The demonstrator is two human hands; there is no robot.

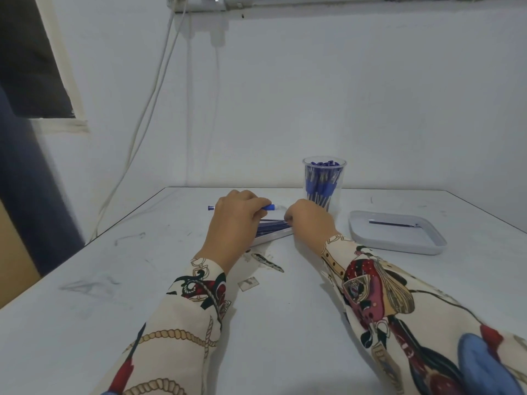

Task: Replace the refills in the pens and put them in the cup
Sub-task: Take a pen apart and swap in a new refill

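Now left hand (233, 220) grips a slim blue pen (268, 207); right hand (309, 220) curled, grasp unclear.

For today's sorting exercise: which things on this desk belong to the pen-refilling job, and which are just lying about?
Part of the job:
- pen, held in the left hand
- pack of refills, which the right hand reaches into
- cup of blue pens
- tray holding one refill

Just lying about:
- cables on the wall
- paper scraps on the table
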